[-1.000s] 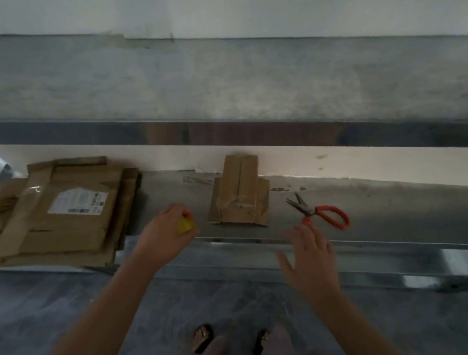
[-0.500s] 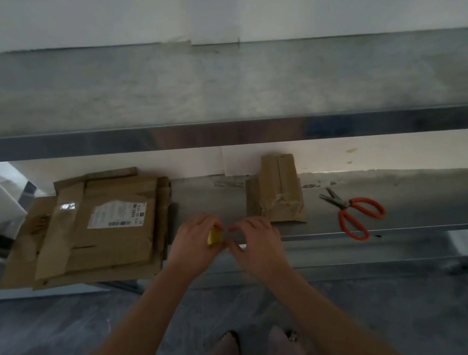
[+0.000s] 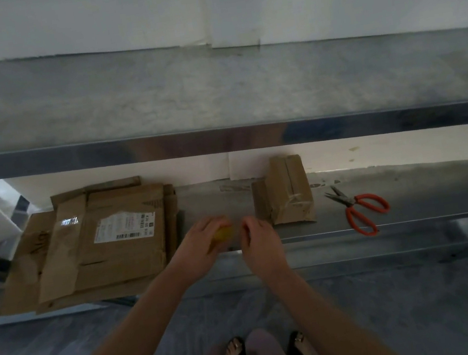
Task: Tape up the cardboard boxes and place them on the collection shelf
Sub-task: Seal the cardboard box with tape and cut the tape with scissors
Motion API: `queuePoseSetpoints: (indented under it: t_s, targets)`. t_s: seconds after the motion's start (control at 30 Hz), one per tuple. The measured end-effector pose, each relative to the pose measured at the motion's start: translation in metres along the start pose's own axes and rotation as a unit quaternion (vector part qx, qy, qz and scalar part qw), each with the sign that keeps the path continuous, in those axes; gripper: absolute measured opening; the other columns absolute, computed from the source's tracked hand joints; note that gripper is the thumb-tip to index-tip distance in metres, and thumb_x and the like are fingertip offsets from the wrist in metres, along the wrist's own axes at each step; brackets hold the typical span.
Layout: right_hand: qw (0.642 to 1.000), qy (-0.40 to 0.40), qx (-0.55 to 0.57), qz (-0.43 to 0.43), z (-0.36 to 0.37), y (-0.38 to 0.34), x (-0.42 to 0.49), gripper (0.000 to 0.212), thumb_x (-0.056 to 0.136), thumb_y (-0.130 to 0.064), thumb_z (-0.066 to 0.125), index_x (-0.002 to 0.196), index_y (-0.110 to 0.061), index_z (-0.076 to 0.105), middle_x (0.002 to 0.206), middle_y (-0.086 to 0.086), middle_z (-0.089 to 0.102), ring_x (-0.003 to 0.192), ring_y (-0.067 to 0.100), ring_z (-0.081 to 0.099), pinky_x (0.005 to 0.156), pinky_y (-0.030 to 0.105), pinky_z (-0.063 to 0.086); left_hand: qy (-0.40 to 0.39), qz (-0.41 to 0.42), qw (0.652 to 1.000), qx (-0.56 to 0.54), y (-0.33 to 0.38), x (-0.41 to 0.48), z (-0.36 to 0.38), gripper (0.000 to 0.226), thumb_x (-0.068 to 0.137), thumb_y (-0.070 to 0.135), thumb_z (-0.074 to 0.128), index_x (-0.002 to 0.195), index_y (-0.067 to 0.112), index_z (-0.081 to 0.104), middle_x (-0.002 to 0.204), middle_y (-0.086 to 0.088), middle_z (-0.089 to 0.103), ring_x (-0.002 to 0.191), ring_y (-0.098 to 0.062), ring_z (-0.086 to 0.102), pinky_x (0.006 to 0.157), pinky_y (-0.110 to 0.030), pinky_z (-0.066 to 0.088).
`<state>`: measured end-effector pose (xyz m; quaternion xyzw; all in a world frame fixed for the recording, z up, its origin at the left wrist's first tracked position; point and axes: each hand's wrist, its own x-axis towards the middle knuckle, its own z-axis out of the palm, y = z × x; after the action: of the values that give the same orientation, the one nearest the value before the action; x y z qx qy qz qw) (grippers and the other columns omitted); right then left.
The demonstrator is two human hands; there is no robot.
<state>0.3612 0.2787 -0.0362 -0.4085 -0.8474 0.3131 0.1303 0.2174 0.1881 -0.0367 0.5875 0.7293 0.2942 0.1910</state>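
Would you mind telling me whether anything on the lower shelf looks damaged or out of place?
The small cardboard box looks crumpled, with wrinkled tape on its front. The flattened cardboard stack lies askew and overhangs the shelf at its front edge; the orange-handled scissors seem to reach that edge too.

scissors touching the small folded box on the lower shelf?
Apart. The head view shows a strip of bare shelf between the scissors and the small folded box.
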Motion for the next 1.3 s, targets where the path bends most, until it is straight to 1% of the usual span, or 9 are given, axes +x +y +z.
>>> queuePoseSetpoints:
  t_s: [0.17,0.37,0.5,0.63,0.8,0.93,1.03,1.2,1.3]
  targets:
    - [0.999,0.030,0.041,-0.021,0.015,-0.005,-0.004,0.010,0.098,-0.010,0.046,0.095,-0.005,0.055,0.089,0.011,0.058,0.082,0.025,0.051,0.066,0.039,0.044,0.009,-0.054,0.998,0.009,-0.024,0.007,-0.003,0.069,0.075,0.010,0.074,0.131,0.030,0.038,0.126,-0.003,0.055,0.115,-0.022,0.054,0.089,-0.035,0.049]
    - [0.988,0.062,0.118,0.076,0.035,0.001,-0.007,0.012,0.094,-0.004,0.052,0.084,-0.011,0.050,0.075,0.003,0.056,0.070,0.022,0.051,0.060,0.036,0.038,0.000,-0.123,0.991,0.059,-0.033,0.030,0.009,0.060,0.082,0.025,0.069,0.135,0.025,0.041,0.114,-0.006,0.062,0.101,-0.027,0.061,0.075,-0.035,0.050]
    - [0.964,-0.007,0.147,0.222,0.039,0.012,-0.003,0.010,0.098,-0.012,0.050,0.088,-0.015,0.052,0.080,-0.001,0.058,0.079,0.022,0.057,0.063,0.028,0.035,-0.077,-0.128,0.985,0.091,-0.047,0.037,0.021,0.069,0.079,0.029,0.076,0.140,0.022,0.043,0.130,-0.010,0.054,0.117,-0.028,0.054,0.094,-0.039,0.047]
    - [0.967,-0.072,0.013,0.244,0.045,0.025,0.013,0.020,0.100,-0.029,0.046,0.101,-0.013,0.058,0.095,0.008,0.067,0.092,0.028,0.064,0.070,0.032,0.045,-0.089,-0.096,0.985,0.113,-0.052,0.035,0.033,0.068,0.082,0.018,0.072,0.142,0.020,0.040,0.138,-0.005,0.048,0.123,-0.025,0.047,0.102,-0.035,0.040]
    - [0.973,-0.090,-0.102,0.189,0.043,0.030,0.023,0.025,0.097,-0.042,0.046,0.102,-0.019,0.055,0.094,0.004,0.069,0.093,0.027,0.066,0.070,0.032,0.042,-0.091,-0.081,0.982,0.143,-0.059,0.030,0.036,0.068,0.085,0.025,0.070,0.145,0.023,0.037,0.147,-0.007,0.033,0.134,-0.031,0.028,0.111,-0.042,0.032]
    - [0.978,-0.077,-0.104,0.165,0.044,0.038,0.021,0.029,0.098,-0.046,0.043,0.107,-0.019,0.043,0.093,0.003,0.069,0.087,0.028,0.068,0.066,0.033,0.041,-0.093,-0.053,0.968,0.227,-0.060,0.027,0.032,0.072,0.080,0.040,0.071,0.143,0.026,0.039,0.146,-0.005,0.034,0.136,-0.031,0.026,0.107,-0.051,0.038]
    - [0.980,-0.085,-0.134,0.118,0.040,0.041,0.015,0.028,0.100,-0.042,0.039,0.116,-0.018,0.040,0.101,0.005,0.069,0.090,0.029,0.067,0.069,0.034,0.046,-0.074,-0.028,0.957,0.280,-0.052,0.022,0.029,0.069,0.084,0.057,0.052,0.142,0.022,0.041,0.145,-0.005,0.038,0.137,-0.031,0.025,0.109,-0.051,0.035]
    - [0.983,0.062,-0.153,-0.085,-0.003,0.048,-0.017,0.036,0.092,-0.044,0.048,0.119,-0.022,0.057,0.117,0.000,0.062,0.105,0.023,0.058,0.082,0.039,0.052,-0.015,0.019,0.950,0.312,-0.017,0.017,0.030,0.069,0.093,0.060,0.030,0.145,0.015,0.037,0.151,-0.006,0.036,0.144,-0.029,0.022,0.117,-0.044,0.012]
    - [0.965,0.113,-0.192,-0.142,-0.042,0.068,-0.024,0.047,0.092,-0.043,0.047,0.134,-0.024,0.054,0.139,0.001,0.050,0.131,0.025,0.043,0.103,0.042,0.036,0.003,0.011,0.963,0.270,0.019,0.020,0.043,0.070,0.096,0.061,0.018,0.150,0.017,0.027,0.155,-0.002,0.031,0.145,-0.024,0.021,0.116,-0.041,0.009]
